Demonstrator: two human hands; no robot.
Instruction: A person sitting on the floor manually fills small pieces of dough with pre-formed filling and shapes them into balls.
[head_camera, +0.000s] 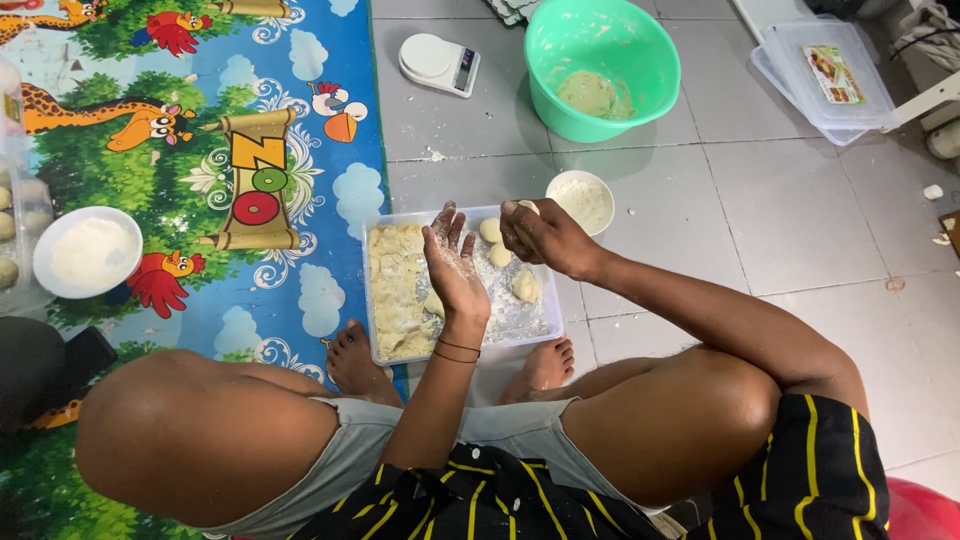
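The right hand (535, 238) is curled shut around a small piece of dough (527, 207) that barely peeks out above the fingers, while the floured left hand (452, 262) stands open, palm up, just beside it, both over a clear plastic tray (462, 214). The tray holds a slab of dough (397, 292) and several dough balls (525, 286), the hands hiding part of them. Just beyond stand a small white flour bowl (581, 200), a green basin (601, 66) and a white kitchen scale (439, 64).
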